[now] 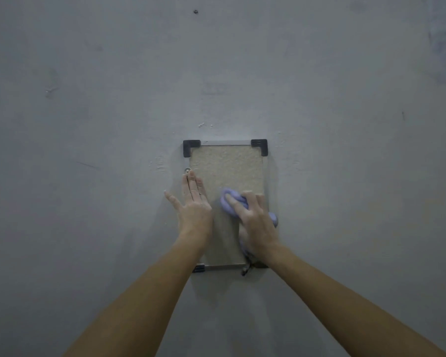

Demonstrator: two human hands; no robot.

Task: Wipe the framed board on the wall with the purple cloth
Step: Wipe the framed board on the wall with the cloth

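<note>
Head view: bunched purple cloth (229,202) pressed on the grey-framed cork board (227,166) under the right hand (255,217), fingers (233,202) curled gripping it; left hand (195,204) flat, fingers together, thumb out.

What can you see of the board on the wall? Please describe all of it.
The board is an upright rectangle flat on the grey wall. Its face looks like beige cork, in a thin silvery frame with black plastic corners. A small round fastener sits at its left edge. The left hand lies open on the left side; the right hand presses a bunched purple cloth on the lower right part. A dark cord hangs at the bottom edge.
</note>
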